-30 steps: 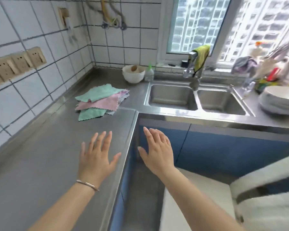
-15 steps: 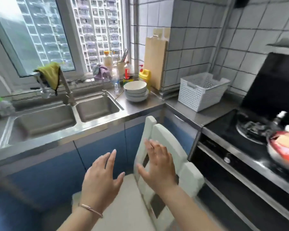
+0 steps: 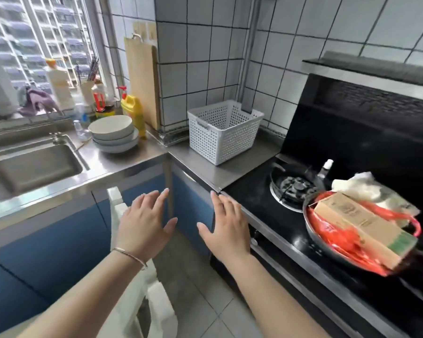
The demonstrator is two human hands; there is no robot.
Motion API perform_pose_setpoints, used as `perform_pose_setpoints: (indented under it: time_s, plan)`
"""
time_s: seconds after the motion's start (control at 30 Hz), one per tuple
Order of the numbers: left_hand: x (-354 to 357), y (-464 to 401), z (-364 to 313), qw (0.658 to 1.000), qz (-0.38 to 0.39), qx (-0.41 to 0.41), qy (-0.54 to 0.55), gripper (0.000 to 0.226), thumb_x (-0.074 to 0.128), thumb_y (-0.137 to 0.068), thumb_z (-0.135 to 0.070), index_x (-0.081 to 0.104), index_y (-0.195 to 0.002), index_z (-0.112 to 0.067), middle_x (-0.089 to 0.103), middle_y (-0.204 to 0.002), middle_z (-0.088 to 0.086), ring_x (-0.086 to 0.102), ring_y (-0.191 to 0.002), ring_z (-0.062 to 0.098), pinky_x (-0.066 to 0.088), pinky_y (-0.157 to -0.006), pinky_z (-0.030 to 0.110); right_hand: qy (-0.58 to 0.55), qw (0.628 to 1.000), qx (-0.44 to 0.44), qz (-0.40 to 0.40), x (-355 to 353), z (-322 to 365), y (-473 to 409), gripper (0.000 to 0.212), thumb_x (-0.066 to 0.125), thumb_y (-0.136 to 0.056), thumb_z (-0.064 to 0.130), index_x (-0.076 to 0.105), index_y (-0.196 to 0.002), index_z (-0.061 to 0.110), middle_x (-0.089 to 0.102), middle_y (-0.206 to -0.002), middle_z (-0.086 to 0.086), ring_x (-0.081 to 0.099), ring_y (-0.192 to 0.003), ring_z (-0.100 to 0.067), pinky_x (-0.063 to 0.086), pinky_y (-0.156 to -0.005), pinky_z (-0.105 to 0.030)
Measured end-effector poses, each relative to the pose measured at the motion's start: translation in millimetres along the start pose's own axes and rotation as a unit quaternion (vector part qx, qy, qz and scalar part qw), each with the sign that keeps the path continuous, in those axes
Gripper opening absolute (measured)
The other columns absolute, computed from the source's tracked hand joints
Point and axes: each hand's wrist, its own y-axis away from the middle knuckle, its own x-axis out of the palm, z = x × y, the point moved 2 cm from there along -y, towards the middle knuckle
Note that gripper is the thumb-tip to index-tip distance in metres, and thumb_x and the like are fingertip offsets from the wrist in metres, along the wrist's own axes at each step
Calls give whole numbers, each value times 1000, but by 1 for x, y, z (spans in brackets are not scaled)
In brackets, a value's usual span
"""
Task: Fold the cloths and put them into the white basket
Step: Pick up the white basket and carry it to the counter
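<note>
I see the white basket (image 3: 224, 131) standing upright on the steel counter (image 3: 230, 173), in the back corner where the two tiled walls meet. It is a rectangular tub of perforated plastic, its walls a grid of small holes, with a solid rim and a handle slot in its near-left end. Its open mouth faces up, and its long axis runs from that near-left end towards the back right wall. No cloths show in this view.

My left hand (image 3: 144, 220) and right hand (image 3: 226, 226) both hover in front of the counter's front edge, palms down, fingers straight and spread, holding nothing and touching nothing. A thin metal bracelet (image 3: 130, 256) circles the left wrist. Below the left arm stands a white chair (image 3: 152, 303).

Left of the basket, by the sink's (image 3: 34, 167) right edge, pale round bowls (image 3: 112, 134) are stacked, glossy and smooth. Behind them a yellow bottle (image 3: 133, 112) stands beside a wooden board (image 3: 142, 81) leaning upright against the tiles.

Right of the counter lies the black glass hob (image 3: 266, 203) with its round burner (image 3: 294, 186). At the hob's near right, a metal pan (image 3: 352, 254) holds a cardboard box (image 3: 362, 223) on red plastic.
</note>
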Motion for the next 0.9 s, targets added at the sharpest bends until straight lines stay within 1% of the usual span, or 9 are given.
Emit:
perform_pose_setpoints:
  time_s: [0.07,0.13,0.27,0.4,0.47,0.63,0.77,0.83,0.9]
  plan:
    - [13,-24,-10,1000,8,0,9,70,54,-84,-49,31,-144,-21,46,-141,3,40,-132,26,41,-101,40,8,1000,4,9,1,-21,-15,77,49,-86,51,16,-149,22,29,-151,-3,22,-140,-21,22,-114,-37]
    - [27,-48,-16,1000,23,-4,10,68,51,-86,-49,29,-145,-23,43,-143,1,37,-133,25,41,-101,39,-1,1000,23,13,1,-39,-28,75,48,-86,51,17,-148,23,28,-151,1,21,-139,-18,21,-114,-35]
    - [55,-100,-33,997,80,3,-16,66,45,-87,-52,24,-145,-27,38,-145,-4,36,-133,21,41,-99,36,0,998,58,20,-1,-80,-67,69,48,-87,49,24,-145,23,33,-147,4,25,-136,-15,26,-111,-32]
    - [88,-157,-56,992,122,9,-31,64,43,-88,-52,23,-144,-29,37,-143,-6,38,-131,20,43,-95,35,7,996,84,27,0,-129,-119,67,48,-88,47,25,-145,22,35,-144,3,30,-132,-16,31,-108,-32]
    - [99,-185,-64,992,122,5,-36,61,44,-88,-50,27,-143,-30,37,-143,-6,39,-129,19,44,-94,35,6,997,79,27,0,-151,-151,67,48,-88,46,24,-145,22,35,-144,3,32,-130,-17,33,-106,-33]
    - [113,-245,-84,993,98,-68,-25,53,45,-89,-48,37,-138,-29,43,-139,-4,45,-126,20,46,-93,36,-4,998,54,36,1,-200,-232,65,50,-88,45,25,-144,21,36,-143,1,35,-128,-18,37,-103,-34]
    - [110,-293,-109,996,54,-67,-26,46,45,-90,-46,44,-133,-29,50,-133,-3,50,-120,20,48,-87,36,-23,997,53,47,3,-225,-285,64,51,-88,42,27,-144,20,37,-143,-1,36,-128,-20,37,-102,-35]
    - [113,-324,-113,995,47,-81,-17,46,45,-90,-47,46,-132,-29,51,-132,-3,50,-120,20,49,-87,37,-27,997,47,57,2,-234,-318,61,51,-89,38,29,-143,19,41,-140,-3,39,-126,-22,38,-100,-36]
    - [120,-361,-107,993,55,-103,-6,44,46,-89,-47,49,-129,-27,54,-130,-2,53,-117,21,49,-87,37,-29,995,48,78,2,-242,-359,53,50,-91,35,36,-139,18,50,-134,-6,46,-121,-25,42,-95,-36]
